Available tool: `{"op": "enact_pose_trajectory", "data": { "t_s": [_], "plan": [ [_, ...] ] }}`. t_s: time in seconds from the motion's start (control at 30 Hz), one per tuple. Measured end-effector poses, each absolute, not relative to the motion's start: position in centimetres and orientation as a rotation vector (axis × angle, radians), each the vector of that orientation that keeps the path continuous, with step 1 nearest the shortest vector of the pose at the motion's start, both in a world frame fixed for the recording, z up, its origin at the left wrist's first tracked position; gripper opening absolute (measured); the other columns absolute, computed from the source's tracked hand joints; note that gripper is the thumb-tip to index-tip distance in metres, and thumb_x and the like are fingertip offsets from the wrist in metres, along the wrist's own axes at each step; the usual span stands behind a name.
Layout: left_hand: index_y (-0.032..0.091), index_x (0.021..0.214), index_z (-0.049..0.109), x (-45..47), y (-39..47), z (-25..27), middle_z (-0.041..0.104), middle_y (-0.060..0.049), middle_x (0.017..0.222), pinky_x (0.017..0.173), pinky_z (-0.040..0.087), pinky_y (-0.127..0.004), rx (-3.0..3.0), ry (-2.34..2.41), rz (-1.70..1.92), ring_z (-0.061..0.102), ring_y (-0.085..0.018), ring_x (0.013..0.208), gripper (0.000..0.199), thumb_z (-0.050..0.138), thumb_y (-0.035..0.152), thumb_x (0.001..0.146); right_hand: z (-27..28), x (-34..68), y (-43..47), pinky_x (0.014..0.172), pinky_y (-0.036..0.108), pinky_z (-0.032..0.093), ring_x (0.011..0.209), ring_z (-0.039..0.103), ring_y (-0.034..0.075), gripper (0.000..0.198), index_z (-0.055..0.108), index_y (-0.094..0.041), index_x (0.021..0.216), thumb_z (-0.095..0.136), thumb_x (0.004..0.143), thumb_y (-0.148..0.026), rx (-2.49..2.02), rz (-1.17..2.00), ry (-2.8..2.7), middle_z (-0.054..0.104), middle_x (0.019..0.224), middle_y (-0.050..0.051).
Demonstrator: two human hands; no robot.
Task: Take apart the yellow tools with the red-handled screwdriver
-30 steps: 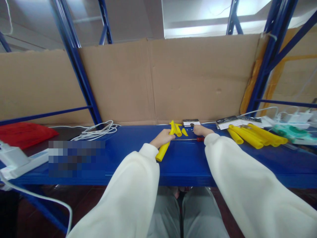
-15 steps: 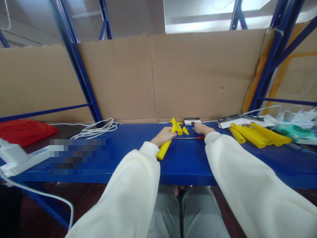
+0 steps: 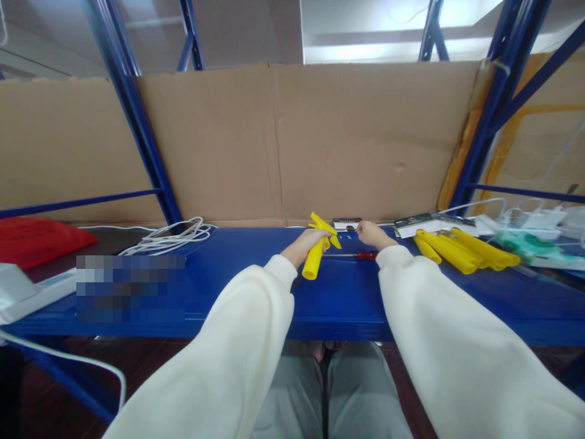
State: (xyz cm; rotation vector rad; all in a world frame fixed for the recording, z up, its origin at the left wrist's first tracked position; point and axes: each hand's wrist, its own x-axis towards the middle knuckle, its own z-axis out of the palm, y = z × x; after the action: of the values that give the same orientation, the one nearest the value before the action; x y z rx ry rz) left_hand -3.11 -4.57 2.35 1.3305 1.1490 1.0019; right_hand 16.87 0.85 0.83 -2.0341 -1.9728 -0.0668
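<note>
My left hand (image 3: 300, 245) is closed around a yellow plastic handle-like piece (image 3: 312, 263), its tube end pointing toward me and a narrow angled end rising past the fingers. A small pointed yellow piece (image 3: 336, 242) shows just beyond that hand. My right hand (image 3: 369, 234) has its fingers pinched together above the blue tabletop; whatever is between them is too small to make out. Tiny parts (image 3: 349, 237) lie just left of it. Below, a screwdriver (image 3: 367, 256) with a red handle rests on the table, its shaft pointing left. A black-and-white packet (image 3: 347, 224) lies behind.
Several yellow tubes (image 3: 450, 253) lie to the right beside printed packets (image 3: 415, 224). Green-and-white packaging (image 3: 525, 244) and white plugs sit farther right. On the left are a coiled white cable (image 3: 176, 236), a power strip (image 3: 50, 288) and a red bag (image 3: 41, 241). Cardboard (image 3: 356, 140) stands behind.
My left hand has turned the yellow piece, so its tube end faces me more and has lifted slightly. My right hand's fingers have drawn back from the small parts into a closer pinch.
</note>
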Motion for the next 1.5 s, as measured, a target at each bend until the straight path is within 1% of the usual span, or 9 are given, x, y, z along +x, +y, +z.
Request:
{"op": "enact_pose_trajectory", "data": {
  "t_s": [0.17, 0.43, 0.67, 0.8, 0.97, 1.1, 1.23, 1.37, 1.5],
  "plan": [
    [0.011, 0.091, 0.062, 0.1, -3.2, 2.3, 0.050, 0.003, 0.048, 0.043, 0.039, -0.022, 1.145, 1.135, 0.908, 0.046, -0.011, 0.039, 0.009, 0.057, 0.017, 0.088, 0.8, 17.2, 0.3, 0.087, 0.032, 0.048, 0.114, 0.066, 0.027, 0.036, 0.067, -0.014, 0.120, 0.050, 0.089, -0.013, -2.085, -0.051, -1.889, 0.071, 0.120, 0.019],
    [0.011, 0.091, 0.061, 1.5, -1.3, 1.1, 0.053, 0.002, 0.053, 0.042, 0.038, -0.020, 0.980, 1.120, 0.977, 0.046, -0.010, 0.040, 0.006, 0.057, 0.014, 0.087, 1.1, 16.7, -0.1, 0.090, 0.034, 0.048, 0.115, 0.066, 0.028, 0.038, 0.066, -0.015, 0.123, 0.052, 0.088, -0.015, -2.113, 0.009, -1.885, 0.072, 0.119, 0.019],
    [0.009, 0.099, 0.060, 1.5, -1.7, 1.7, 0.051, 0.003, 0.054, 0.041, 0.039, -0.020, 0.996, 1.171, 0.920, 0.045, -0.010, 0.041, 0.013, 0.050, 0.015, 0.094, 1.4, 16.0, -0.8, 0.096, 0.038, 0.048, 0.121, 0.063, 0.029, 0.038, 0.066, -0.014, 0.123, 0.048, 0.090, -0.013, -2.146, 0.074, -1.926, 0.069, 0.126, 0.019],
    [0.011, 0.096, 0.059, 1.5, -1.7, 1.7, 0.051, 0.003, 0.055, 0.041, 0.039, -0.019, 0.966, 1.140, 0.924, 0.047, -0.010, 0.042, 0.009, 0.051, 0.016, 0.094, 1.5, 15.9, -1.1, 0.097, 0.039, 0.047, 0.123, 0.062, 0.029, 0.038, 0.066, -0.014, 0.124, 0.047, 0.091, -0.013, -2.140, 0.075, -1.946, 0.068, 0.127, 0.020],
    [0.013, 0.086, 0.057, 1.1, -1.5, 1.7, 0.050, 0.003, 0.055, 0.040, 0.037, -0.018, 0.920, 1.052, 0.935, 0.044, -0.008, 0.040, 0.008, 0.053, 0.013, 0.092, 1.5, 15.9, -0.9, 0.094, 0.035, 0.049, 0.120, 0.064, 0.027, 0.036, 0.067, -0.016, 0.122, 0.049, 0.090, -0.015, -2.127, 0.053, -1.963, 0.070, 0.125, 0.018],
    [0.014, 0.083, 0.058, 0.4, -1.4, 2.3, 0.050, 0.003, 0.054, 0.040, 0.040, -0.020, 0.900, 1.027, 0.907, 0.045, -0.010, 0.040, 0.009, 0.055, 0.015, 0.091, 1.3, 15.9, -0.6, 0.092, 0.033, 0.050, 0.117, 0.066, 0.025, 0.035, 0.071, -0.018, 0.118, 0.053, 0.088, -0.014, -2.086, 0.048, -1.996, 0.072, 0.122, 0.015],
    [0.015, 0.086, 0.060, -1.2, -1.0, 3.1, 0.051, 0.003, 0.053, 0.040, 0.040, -0.021, 0.931, 1.067, 0.994, 0.046, -0.010, 0.039, 0.003, 0.062, 0.015, 0.085, 1.2, 16.0, -0.3, 0.092, 0.027, 0.051, 0.108, 0.070, 0.023, 0.036, 0.078, -0.016, 0.108, 0.055, 0.082, -0.006, -1.935, 0.107, -2.124, 0.077, 0.112, 0.012],
    [0.014, 0.091, 0.062, -4.1, -1.0, 3.8, 0.053, 0.003, 0.052, 0.040, 0.040, -0.020, 0.994, 1.204, 1.124, 0.047, -0.010, 0.039, 0.005, 0.060, 0.016, 0.086, 1.4, 15.9, -0.5, 0.089, 0.024, 0.053, 0.098, 0.073, 0.021, 0.039, 0.082, -0.012, 0.098, 0.052, 0.077, 0.002, -1.817, 0.157, -2.185, 0.080, 0.101, 0.012],
    [0.013, 0.087, 0.062, -7.3, -1.8, 3.6, 0.050, 0.002, 0.047, 0.039, 0.038, -0.020, 1.033, 1.361, 1.237, 0.046, -0.011, 0.038, 0.010, 0.053, 0.018, 0.090, 1.6, 15.6, -1.0, 0.090, 0.021, 0.052, 0.102, 0.073, 0.020, 0.041, 0.082, -0.012, 0.094, 0.049, 0.076, 0.006, -1.804, 0.189, -2.192, 0.079, 0.104, 0.010]
  ]
}}
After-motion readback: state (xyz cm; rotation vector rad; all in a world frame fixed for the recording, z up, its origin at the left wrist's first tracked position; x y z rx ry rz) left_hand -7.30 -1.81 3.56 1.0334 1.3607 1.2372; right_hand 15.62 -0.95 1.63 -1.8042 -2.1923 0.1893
